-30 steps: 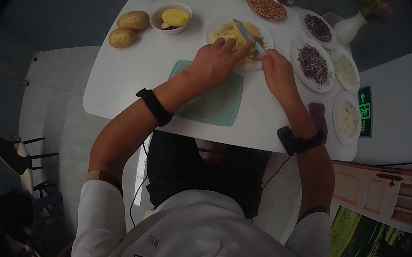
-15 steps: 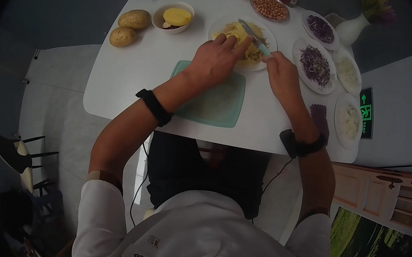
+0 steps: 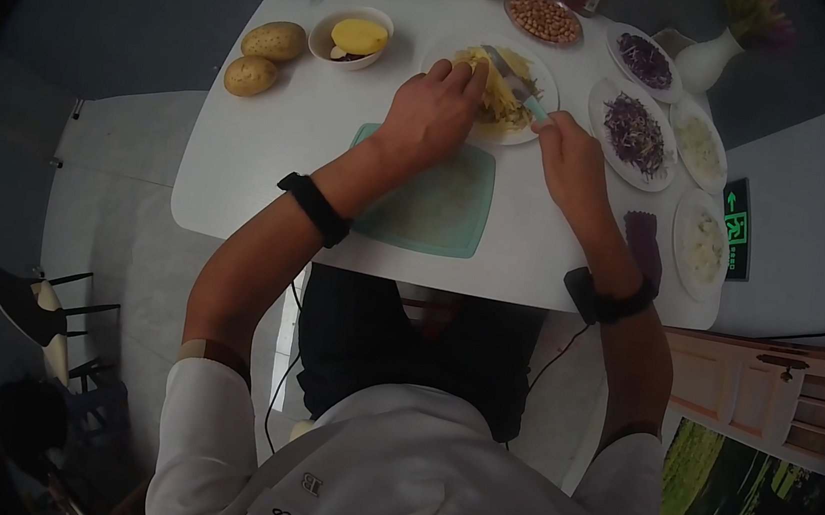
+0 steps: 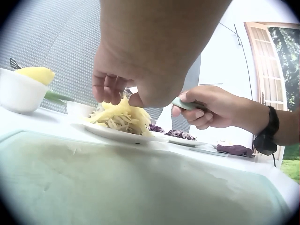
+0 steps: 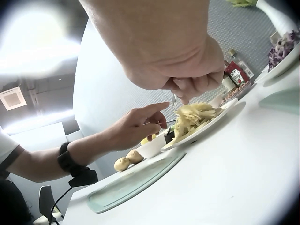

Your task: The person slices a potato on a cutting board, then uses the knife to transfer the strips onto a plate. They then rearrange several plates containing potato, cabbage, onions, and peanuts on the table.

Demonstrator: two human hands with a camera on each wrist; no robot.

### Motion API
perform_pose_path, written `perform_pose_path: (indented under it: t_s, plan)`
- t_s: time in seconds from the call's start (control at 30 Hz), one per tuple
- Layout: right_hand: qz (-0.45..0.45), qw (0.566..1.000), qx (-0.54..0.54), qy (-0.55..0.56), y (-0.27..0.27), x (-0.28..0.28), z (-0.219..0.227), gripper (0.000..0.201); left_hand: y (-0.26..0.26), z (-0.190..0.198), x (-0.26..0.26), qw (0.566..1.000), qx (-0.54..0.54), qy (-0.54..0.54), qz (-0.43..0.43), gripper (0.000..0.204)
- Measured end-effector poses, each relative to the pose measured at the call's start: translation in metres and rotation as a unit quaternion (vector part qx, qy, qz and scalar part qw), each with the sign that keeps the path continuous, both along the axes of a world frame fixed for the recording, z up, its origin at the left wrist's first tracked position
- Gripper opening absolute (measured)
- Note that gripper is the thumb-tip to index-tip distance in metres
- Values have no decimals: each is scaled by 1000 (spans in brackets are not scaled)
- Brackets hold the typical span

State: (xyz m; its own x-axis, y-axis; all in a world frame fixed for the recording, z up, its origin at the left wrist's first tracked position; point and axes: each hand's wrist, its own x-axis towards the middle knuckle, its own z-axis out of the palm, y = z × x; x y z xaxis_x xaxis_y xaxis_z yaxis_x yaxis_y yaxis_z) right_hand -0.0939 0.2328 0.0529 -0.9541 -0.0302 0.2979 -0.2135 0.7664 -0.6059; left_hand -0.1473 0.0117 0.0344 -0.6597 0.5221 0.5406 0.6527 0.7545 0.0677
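A white plate (image 3: pixel 554 81) holds a heap of pale yellow shreds (image 3: pixel 500 112), which look like potato. My right hand (image 3: pixel 573 164) grips a knife by its light green handle (image 3: pixel 539 109), the blade lying over the heap. At the heap's left side is my left hand (image 3: pixel 431 111), its fingers slightly bent and holding nothing. In the right wrist view, the left index finger (image 5: pixel 157 108) points toward the shreds. A green cutting board (image 3: pixel 438 210) lies below the left wrist, nearer the table's front edge.
Left of the plate are two unpeeled potatoes (image 3: pixel 274 42) and a bowl (image 3: pixel 318 45) with a peeled potato. To the right stand plates of shredded purple cabbage (image 3: pixel 632 135) and pale shreds (image 3: pixel 703 250), plus a purple cloth (image 3: pixel 642 243). Peanuts (image 3: pixel 543 18) and a vase (image 3: pixel 702 62) stand behind.
The left fingers, earlier at the knife blade, have drawn back to the left, away from it. My right hand still grips the knife over the shreds.
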Motion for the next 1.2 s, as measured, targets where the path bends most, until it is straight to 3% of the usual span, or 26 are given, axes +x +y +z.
perform_pose_path:
  t_s: [0.47, 0.57, 0.63, 0.87, 0.93, 1.03, 1.2]
  plan:
    - [-11, 1000, 11, -10, 1, 6, 2, 26, 0, 4, 1, 1000, -5, -6, 7, 63]
    - [-14, 1000, 12, 3, -1, 4, 0, 26, 2, 6, 11, 999, -2, -5, -36, 56]
    - [-12, 1000, 12, 21, -1, 3, -2, 26, 4, 3, 15, 999, -3, 7, -51, 67]
    - [-23, 999, 27, 17, 3, 7, 1, 25, -3, 1, 10, 999, 8, 5, -36, 64]
    - [-13, 989, 97, 112, 5, 8, 0, 23, -7, 6, 11, 999, 12, 1, -30, 60]
    - [-15, 971, 190, 147, 9, 13, 7, 20, -19, 9, 12, 999, 18, 22, -42, 56]
    - [-11, 954, 239, 179, 14, 14, 8, 25, -31, 9, 16, 998, 14, 41, -38, 58]
